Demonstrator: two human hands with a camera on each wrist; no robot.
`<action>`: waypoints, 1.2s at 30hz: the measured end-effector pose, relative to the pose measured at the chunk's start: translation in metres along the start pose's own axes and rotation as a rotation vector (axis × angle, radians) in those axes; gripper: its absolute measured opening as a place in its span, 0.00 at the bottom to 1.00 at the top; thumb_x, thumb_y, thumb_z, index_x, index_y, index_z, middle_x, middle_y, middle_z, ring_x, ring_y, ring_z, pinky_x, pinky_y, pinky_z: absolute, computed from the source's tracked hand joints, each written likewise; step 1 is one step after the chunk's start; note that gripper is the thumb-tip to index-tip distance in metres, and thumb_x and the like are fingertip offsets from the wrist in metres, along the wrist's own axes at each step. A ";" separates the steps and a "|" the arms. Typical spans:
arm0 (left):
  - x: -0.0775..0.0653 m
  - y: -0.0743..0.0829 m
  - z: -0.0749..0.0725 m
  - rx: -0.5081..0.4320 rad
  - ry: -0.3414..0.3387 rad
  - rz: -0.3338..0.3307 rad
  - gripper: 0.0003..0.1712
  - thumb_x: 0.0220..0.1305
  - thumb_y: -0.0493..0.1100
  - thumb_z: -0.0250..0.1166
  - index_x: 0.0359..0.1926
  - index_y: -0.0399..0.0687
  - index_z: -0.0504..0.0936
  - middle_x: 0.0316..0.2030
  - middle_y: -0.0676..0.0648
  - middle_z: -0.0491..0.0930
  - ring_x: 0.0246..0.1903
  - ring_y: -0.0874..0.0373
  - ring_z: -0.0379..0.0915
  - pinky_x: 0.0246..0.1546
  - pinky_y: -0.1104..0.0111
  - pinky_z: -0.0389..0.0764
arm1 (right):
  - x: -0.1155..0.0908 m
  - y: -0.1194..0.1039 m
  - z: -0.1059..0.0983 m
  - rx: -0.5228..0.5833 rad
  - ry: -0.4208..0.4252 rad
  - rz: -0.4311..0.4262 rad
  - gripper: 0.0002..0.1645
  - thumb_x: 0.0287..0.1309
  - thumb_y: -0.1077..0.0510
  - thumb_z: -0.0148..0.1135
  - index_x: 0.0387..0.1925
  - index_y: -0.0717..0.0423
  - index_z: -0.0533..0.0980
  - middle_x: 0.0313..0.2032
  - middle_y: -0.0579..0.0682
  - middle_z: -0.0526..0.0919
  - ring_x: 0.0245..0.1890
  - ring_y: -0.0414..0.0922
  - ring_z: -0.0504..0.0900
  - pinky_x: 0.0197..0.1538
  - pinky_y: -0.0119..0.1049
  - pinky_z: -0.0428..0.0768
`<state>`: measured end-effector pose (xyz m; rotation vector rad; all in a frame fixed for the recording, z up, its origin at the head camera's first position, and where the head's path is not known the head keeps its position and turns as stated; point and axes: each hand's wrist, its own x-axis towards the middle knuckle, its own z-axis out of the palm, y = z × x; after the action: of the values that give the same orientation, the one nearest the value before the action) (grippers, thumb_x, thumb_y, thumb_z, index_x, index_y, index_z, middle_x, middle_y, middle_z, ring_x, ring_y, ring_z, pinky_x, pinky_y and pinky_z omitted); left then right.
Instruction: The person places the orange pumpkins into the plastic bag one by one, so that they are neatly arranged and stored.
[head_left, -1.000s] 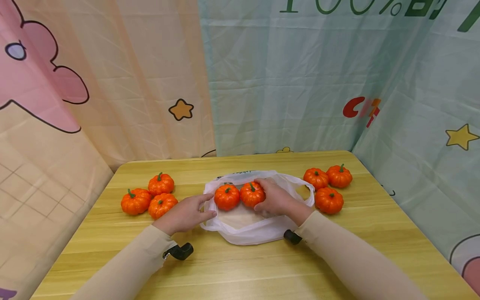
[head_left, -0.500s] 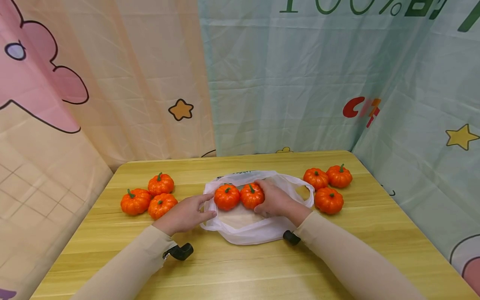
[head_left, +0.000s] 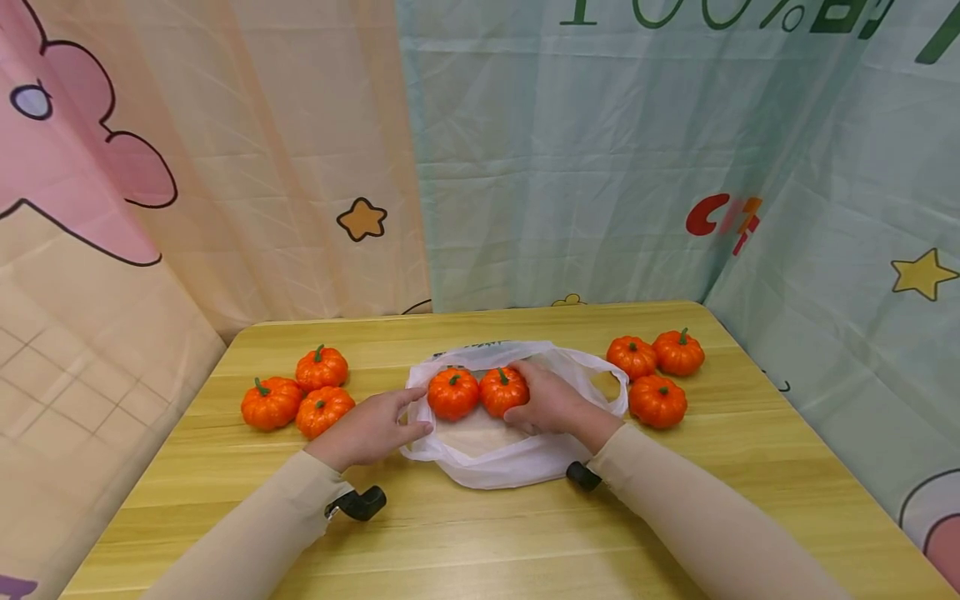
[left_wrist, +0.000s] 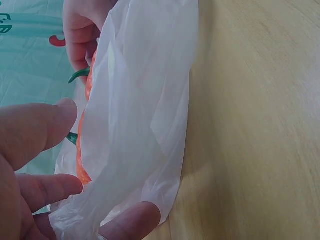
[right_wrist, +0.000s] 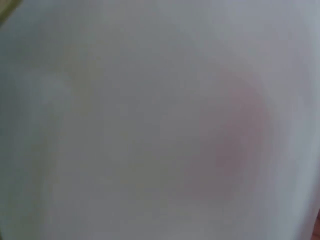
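The right hand (head_left: 558,400) grips the right pumpkin (head_left: 501,393), thumb and fingers round its side, within the mouth of the white plastic bag (head_left: 495,471). The left hand (head_left: 372,429) lies spread at the bag's left rim, thumb well apart from the fingers and film between two of them. The left pumpkin (head_left: 453,394) sits in the bag mouth, close beside the gripped one; whether either bears on the bag's bottom cannot be told. The right wrist view shows only blurred pale film. Three pumpkins (head_left: 321,412) stand left of the bag, with a strip of wooden tabletop (head_left: 480,542) between. Three others (head_left: 657,401) stand right of the bag, the nearest just beside its handle loop, leaving a narrow margin. Behind the bag, a band of wood runs to the far edge and printed curtain (head_left: 630,167); a broader stretch lies in front.
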<state>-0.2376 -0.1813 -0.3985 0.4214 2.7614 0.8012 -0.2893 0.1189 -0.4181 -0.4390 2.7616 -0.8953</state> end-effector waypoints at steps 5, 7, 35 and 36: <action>-0.001 0.001 -0.001 -0.013 -0.002 -0.005 0.42 0.71 0.60 0.68 0.79 0.49 0.68 0.68 0.39 0.77 0.39 0.52 0.75 0.33 0.62 0.75 | 0.000 -0.001 0.001 -0.009 0.016 -0.011 0.52 0.56 0.54 0.81 0.77 0.54 0.64 0.69 0.58 0.75 0.66 0.57 0.75 0.72 0.56 0.73; -0.001 0.002 -0.001 -0.023 -0.006 -0.011 0.42 0.71 0.59 0.68 0.79 0.49 0.68 0.66 0.39 0.78 0.34 0.53 0.73 0.30 0.62 0.74 | 0.000 -0.001 0.001 -0.009 0.024 -0.013 0.51 0.56 0.54 0.81 0.77 0.55 0.65 0.69 0.59 0.75 0.66 0.57 0.75 0.72 0.56 0.73; -0.002 0.001 0.000 -0.031 -0.007 -0.012 0.42 0.71 0.59 0.69 0.79 0.50 0.68 0.70 0.38 0.75 0.35 0.53 0.74 0.29 0.62 0.74 | -0.001 0.000 0.005 -0.007 0.030 0.014 0.53 0.56 0.53 0.80 0.79 0.52 0.63 0.71 0.59 0.73 0.67 0.58 0.74 0.74 0.56 0.71; -0.002 0.001 0.000 -0.034 -0.009 -0.012 0.42 0.71 0.59 0.69 0.79 0.50 0.68 0.70 0.38 0.75 0.36 0.52 0.75 0.28 0.62 0.74 | -0.001 -0.001 0.005 -0.011 0.029 0.015 0.53 0.56 0.53 0.80 0.79 0.52 0.63 0.71 0.59 0.73 0.67 0.58 0.74 0.73 0.57 0.72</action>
<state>-0.2360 -0.1812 -0.3978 0.4004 2.7352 0.8402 -0.2868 0.1161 -0.4216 -0.4096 2.7939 -0.8901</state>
